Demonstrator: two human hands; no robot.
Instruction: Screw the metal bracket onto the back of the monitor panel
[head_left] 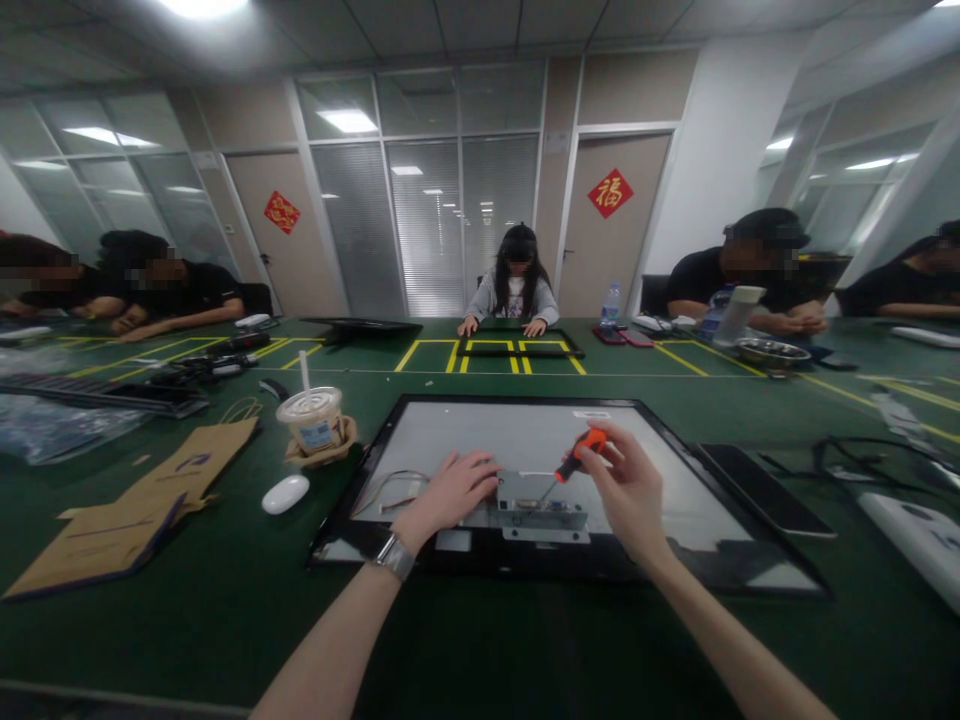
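Observation:
A black-framed display panel (442, 430) lies on the green table before me, its pale back facing up. Near its front edge sits a metal bracket (544, 520) with ports along its face. My right hand (626, 490) grips an orange and black screwdriver (576, 455) by its handle; the shaft slants down to the left and its tip meets the bracket near the ports. Flat on the panel, my left hand (454, 493) has its fingers stretched out, the fingertips at the bracket's left end. Thin cables (394, 485) run over the panel left of that hand.
To the left are a lidded drink cup (311, 420) in a cardboard holder, a white mouse (285, 494) and a brown paper bag (142, 500). A phone-like black slab (765, 488) and cables lie right. Across the table, a person (516, 280) touches a black frame; others sit at both sides.

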